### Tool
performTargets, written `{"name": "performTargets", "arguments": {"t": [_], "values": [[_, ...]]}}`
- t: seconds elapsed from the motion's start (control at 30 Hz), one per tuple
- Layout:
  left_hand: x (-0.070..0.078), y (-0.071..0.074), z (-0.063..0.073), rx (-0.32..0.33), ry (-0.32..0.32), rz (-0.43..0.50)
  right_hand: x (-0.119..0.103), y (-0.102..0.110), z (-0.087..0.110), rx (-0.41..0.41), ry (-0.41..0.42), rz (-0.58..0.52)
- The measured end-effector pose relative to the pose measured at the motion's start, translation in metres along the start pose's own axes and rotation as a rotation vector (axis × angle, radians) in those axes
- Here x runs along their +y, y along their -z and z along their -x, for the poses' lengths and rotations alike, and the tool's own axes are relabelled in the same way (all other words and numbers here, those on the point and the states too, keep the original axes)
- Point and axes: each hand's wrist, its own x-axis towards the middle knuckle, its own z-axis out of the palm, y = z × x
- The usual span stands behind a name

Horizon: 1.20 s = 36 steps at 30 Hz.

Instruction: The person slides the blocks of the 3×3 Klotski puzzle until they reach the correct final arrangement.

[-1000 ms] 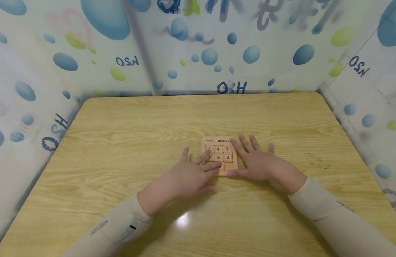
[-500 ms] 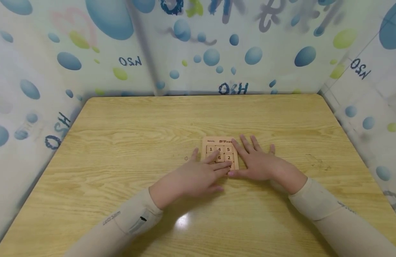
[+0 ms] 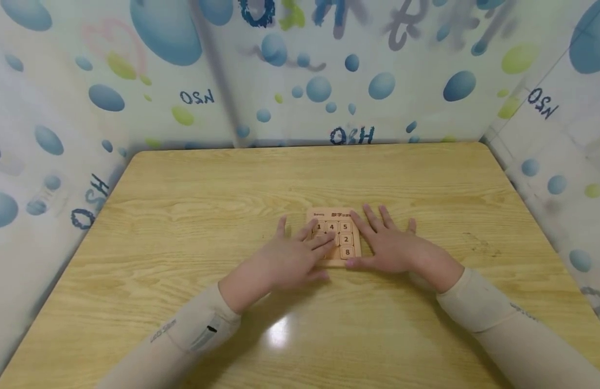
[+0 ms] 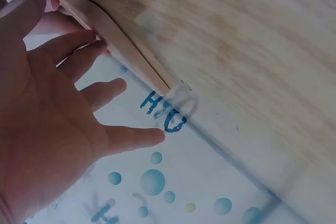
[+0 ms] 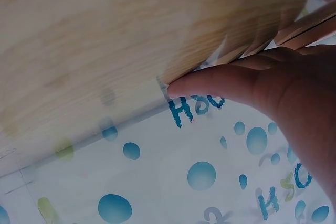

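The left sleeve (image 3: 180,337) is pale beige, with small grey lettering (image 3: 162,330) and a greyish patch (image 3: 201,339) near the cuff. The right sleeve (image 3: 499,319), also beige, bears blurred dark print (image 3: 523,312).

Number board (image 3: 339,227) on wood-grain table (image 3: 207,216)

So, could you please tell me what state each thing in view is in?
Puzzle: face up, flat, numbers out of order.
8 tile: bottom-right corner, uncovered.
Left hand: fingers extended over the puzzle.
Right hand: fingers spread at the puzzle's right edge.
Sleeves: down, reaching the wrists.
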Motion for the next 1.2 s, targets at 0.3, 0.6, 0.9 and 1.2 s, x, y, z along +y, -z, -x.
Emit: {"name": "performTargets", "arguments": {"t": [0.3,0.6,0.9,1.2], "values": [[0.010,-0.003,0.011,-0.021,-0.005,0.024,0.000,0.001,0.000,-0.003,-0.009,0.000],[0.020,-0.005,0.021,-0.003,-0.020,0.034,-0.001,0.002,0.001,0.006,-0.004,0.010],[0.004,-0.001,-0.009,0.102,0.029,-0.054,-0.001,0.000,-0.001,0.005,-0.002,0.008],[-0.001,0.001,-0.016,0.011,0.073,0.039,-0.001,-0.002,-0.001,0.008,-0.005,0.019]]}}
